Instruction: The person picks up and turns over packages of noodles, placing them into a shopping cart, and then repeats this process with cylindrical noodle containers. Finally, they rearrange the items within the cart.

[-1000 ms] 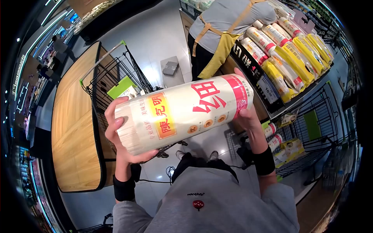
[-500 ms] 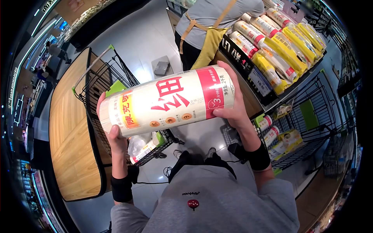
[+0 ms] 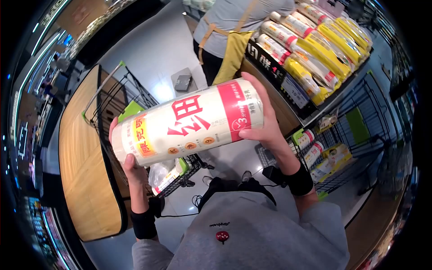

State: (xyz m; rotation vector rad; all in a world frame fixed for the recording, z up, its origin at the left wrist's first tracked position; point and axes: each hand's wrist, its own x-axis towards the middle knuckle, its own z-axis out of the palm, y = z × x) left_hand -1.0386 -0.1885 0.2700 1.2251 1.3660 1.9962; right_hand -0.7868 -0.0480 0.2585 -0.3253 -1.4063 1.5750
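A large cylindrical pack of dried noodles (image 3: 189,121), white with a pink band and red lettering, is held sideways in front of me. Its right end tilts slightly upward. My left hand (image 3: 131,168) grips the left end, thumb on the near side. My right hand (image 3: 265,123) wraps the right end, thumb lying on the pink band. The fingers behind the pack are mostly hidden. Below the pack's left end, a shopping cart (image 3: 191,167) holds a similar pack and a clear plastic bag.
A person in a grey top and yellow apron (image 3: 234,54) leans over a display bin (image 3: 281,85) stacked with white and yellow noodle packs. Another cart (image 3: 360,130) with several packs stands on the right. A wooden table (image 3: 85,171) is at left. A grey scale-like object (image 3: 183,83) lies on the floor.
The view has shifted a little, so the bin and apron appear farther left. The pack has moved slightly left in view, still held in both hands.
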